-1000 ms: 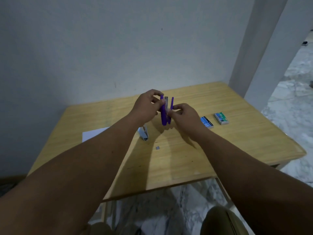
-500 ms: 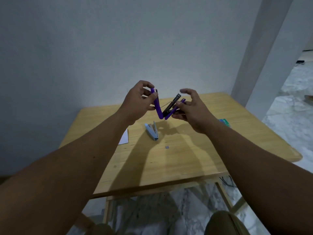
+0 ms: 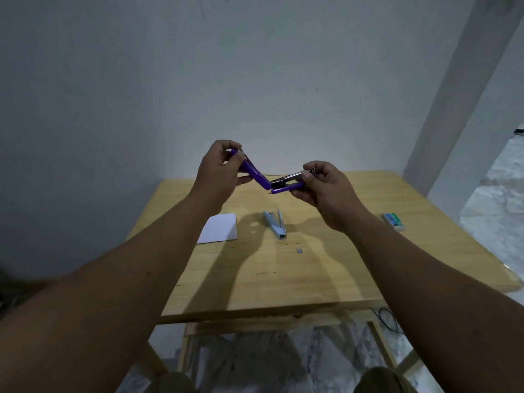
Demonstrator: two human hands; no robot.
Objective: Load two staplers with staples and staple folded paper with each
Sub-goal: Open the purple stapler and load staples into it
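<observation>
Above the wooden table (image 3: pixel 326 279), set against a pale grey wall, the left hand (image 3: pixel 218 177) pinches the lid of the purple stapler (image 3: pixel 255 174) while the right hand (image 3: pixel 326 191) grips its base and metal tray, hinge swung wide. On the table lie a blue stapler (image 3: pixel 275 225), folded paper (image 3: pixel 219 232), a staple box (image 3: pixel 392 221) and a staple strip (image 3: pixel 299 251); marble floor shows beyond its edge.
</observation>
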